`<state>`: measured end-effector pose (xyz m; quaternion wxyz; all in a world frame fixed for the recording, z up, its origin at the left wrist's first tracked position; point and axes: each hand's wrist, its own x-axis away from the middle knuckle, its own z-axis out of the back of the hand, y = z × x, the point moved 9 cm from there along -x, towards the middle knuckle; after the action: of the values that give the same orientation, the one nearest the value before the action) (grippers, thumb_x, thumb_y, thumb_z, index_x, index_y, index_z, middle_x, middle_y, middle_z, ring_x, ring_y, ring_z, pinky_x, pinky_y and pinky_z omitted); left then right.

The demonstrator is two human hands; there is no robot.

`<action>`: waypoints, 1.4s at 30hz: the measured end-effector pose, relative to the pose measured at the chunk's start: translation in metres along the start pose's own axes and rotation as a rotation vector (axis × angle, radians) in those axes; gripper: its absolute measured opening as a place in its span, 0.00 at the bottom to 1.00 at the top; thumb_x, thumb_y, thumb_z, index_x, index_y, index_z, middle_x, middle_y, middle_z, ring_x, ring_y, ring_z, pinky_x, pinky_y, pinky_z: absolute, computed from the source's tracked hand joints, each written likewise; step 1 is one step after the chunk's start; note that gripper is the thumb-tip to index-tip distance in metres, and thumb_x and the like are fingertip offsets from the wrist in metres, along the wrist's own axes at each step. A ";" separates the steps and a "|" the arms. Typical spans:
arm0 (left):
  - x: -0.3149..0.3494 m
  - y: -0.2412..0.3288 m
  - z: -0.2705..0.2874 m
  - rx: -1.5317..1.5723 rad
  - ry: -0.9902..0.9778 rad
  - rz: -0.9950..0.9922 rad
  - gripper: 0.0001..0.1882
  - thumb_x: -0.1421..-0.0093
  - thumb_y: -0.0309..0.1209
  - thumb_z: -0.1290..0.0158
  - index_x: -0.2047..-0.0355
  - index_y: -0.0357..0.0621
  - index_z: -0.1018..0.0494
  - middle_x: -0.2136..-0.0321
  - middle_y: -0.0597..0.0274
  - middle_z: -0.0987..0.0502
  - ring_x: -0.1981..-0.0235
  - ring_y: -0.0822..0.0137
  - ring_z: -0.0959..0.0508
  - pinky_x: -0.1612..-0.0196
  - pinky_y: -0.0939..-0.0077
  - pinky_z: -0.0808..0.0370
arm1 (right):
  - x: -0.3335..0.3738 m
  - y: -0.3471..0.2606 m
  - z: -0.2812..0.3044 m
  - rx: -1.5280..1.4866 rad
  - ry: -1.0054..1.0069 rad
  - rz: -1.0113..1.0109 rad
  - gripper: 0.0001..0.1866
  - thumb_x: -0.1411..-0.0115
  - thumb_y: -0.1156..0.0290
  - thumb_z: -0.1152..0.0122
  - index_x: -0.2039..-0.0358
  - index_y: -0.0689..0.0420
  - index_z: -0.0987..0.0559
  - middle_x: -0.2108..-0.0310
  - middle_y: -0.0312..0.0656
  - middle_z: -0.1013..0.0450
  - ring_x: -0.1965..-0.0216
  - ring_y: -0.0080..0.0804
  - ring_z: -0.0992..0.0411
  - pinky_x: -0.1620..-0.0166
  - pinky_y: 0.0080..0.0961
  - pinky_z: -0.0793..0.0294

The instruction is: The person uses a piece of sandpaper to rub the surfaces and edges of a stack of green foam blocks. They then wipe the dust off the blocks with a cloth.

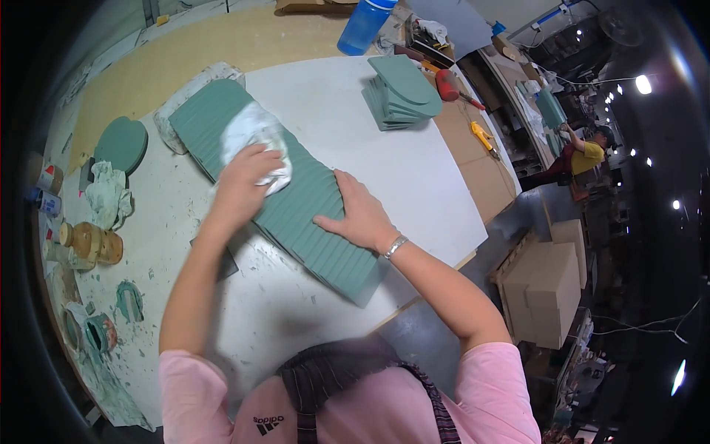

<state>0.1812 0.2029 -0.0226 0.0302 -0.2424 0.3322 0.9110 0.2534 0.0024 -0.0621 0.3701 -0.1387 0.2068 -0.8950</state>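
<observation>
While the fingers [260, 157] of your left hand [242, 181] clutch a crumpled white rag [255, 133] against the long green ribbed panel [285, 189], your right hand [357, 212] lies flat with fingers spread, pinning it. The panel lies slantwise on the white counter [414, 170]. Wiping appears partway along; the near end looks untreated. Stacked green pieces [399, 92], paint pots [89, 244] and a spare rag [107, 194] stand clear.
</observation>
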 end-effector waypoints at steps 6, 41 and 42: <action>0.004 0.008 -0.009 -0.118 0.128 0.061 0.16 0.50 0.16 0.49 0.62 0.42 0.19 0.58 0.54 0.17 0.52 0.49 0.19 0.48 0.58 0.22 | -0.002 -0.013 -0.004 -0.079 0.048 0.060 0.52 0.46 0.43 0.30 0.31 0.67 0.39 0.35 0.60 0.35 0.36 0.57 0.34 0.35 0.43 0.32; 0.402 -0.087 0.224 -0.551 0.577 1.018 0.14 0.44 0.33 0.34 0.59 0.46 0.22 0.64 0.60 0.20 0.59 0.58 0.21 0.55 0.62 0.25 | -0.003 0.010 -0.010 -0.051 0.007 0.017 0.49 0.39 0.48 0.35 0.28 0.66 0.42 0.30 0.58 0.39 0.30 0.51 0.38 0.29 0.36 0.40; 0.403 -0.087 0.228 -0.550 0.631 1.003 0.13 0.44 0.32 0.34 0.60 0.46 0.22 0.65 0.60 0.21 0.60 0.58 0.21 0.56 0.61 0.25 | -0.003 0.009 -0.009 -0.047 0.009 0.014 0.49 0.39 0.48 0.35 0.28 0.66 0.42 0.30 0.58 0.39 0.30 0.51 0.38 0.29 0.36 0.40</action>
<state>-0.2516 0.3695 -0.1091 -0.5606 -0.3127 0.1527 0.7514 0.2572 0.0011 -0.0747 0.3721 -0.1421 0.2305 -0.8878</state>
